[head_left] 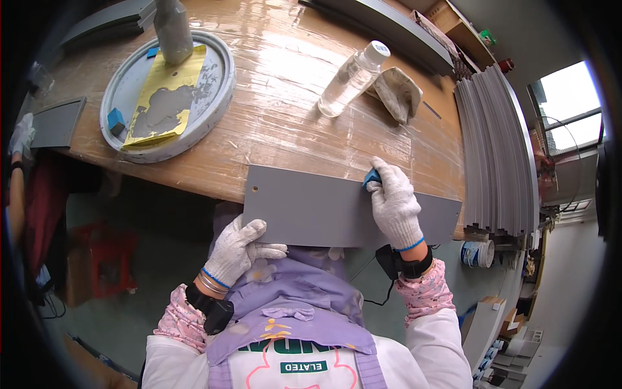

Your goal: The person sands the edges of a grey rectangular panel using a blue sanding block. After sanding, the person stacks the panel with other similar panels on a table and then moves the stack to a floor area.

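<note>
A long flat grey panel (304,204) lies across the table's near edge and juts out toward my body, with a small hole near its left end. At its lower left corner my left hand (238,251), in a white knit glove, grips the panel's edge with the thumb up over it. My right hand (395,204), gloved too, pinches a small blue sponge block (371,177) at the panel's far edge, right of its middle. The fingers hide part of the block. Whether the block touches the panel, I cannot tell.
A round white lid (223,97) at the far left bears a yellow sheet (139,129) smeared with grey paste, a bottle (173,35) and another blue block (116,121). Beyond the panel stand a clear bottle (350,81) and a crumpled cloth (396,96). Grey panels (495,149) stack at right. Another person's gloved hand (23,134) shows far left.
</note>
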Action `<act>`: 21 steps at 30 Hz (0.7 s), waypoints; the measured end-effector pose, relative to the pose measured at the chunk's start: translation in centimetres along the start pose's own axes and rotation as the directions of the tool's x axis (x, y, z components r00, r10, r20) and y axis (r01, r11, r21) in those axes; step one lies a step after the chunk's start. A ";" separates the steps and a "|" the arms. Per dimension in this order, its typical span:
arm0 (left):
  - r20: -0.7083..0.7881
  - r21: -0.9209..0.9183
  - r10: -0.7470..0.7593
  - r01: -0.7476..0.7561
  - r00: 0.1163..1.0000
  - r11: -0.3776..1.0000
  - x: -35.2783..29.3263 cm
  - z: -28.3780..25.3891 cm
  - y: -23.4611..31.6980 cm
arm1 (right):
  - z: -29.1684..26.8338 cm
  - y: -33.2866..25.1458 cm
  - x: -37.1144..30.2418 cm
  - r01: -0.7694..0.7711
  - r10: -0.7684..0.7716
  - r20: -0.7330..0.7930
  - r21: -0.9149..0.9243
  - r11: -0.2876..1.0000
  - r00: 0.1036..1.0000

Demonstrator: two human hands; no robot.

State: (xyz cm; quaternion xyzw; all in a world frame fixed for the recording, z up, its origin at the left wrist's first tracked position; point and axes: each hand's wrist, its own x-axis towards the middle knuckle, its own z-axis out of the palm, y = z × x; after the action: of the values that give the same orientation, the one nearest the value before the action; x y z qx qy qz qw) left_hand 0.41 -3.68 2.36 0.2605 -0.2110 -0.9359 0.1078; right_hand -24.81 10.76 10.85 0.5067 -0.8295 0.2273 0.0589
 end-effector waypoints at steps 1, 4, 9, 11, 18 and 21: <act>-0.003 0.012 -0.028 0.028 1.000 1.000 -0.1 0.1 0.2 | 1.3 -1.8 0.8 0.024 -0.025 0.012 0.065 0.998 1.000; -0.042 0.064 -0.064 0.067 0.997 0.996 -0.3 -0.1 0.1 | 5.4 -7.8 3.6 0.106 -0.126 0.091 0.200 0.974 0.988; -0.097 0.084 -0.188 0.196 0.977 0.977 -1.5 1.3 1.5 | 8.7 -13.7 7.2 0.166 -0.230 0.222 0.272 0.948 0.947; -0.080 0.076 -0.177 0.183 0.981 0.980 -1.5 0.9 1.5 | 7.5 -14.1 8.1 0.093 -0.170 0.268 0.277 0.956 0.948; 0.017 0.011 -0.167 0.167 0.986 0.986 -0.9 0.0 0.5 | 5.8 -12.8 13.3 -0.073 -0.055 0.194 0.596 0.800 0.979; 0.021 -0.054 -0.139 0.140 0.990 0.989 -0.5 -0.9 -0.1 | 6.9 -16.6 15.8 -0.075 -0.064 0.296 0.435 0.897 0.953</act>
State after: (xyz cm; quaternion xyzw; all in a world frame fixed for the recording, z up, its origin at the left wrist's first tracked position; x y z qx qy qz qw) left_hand 1.33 -3.71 1.80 0.2637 -0.1669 -0.9489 0.0474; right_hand -17.06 -11.49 15.18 0.5331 -0.7569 0.3293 -0.1859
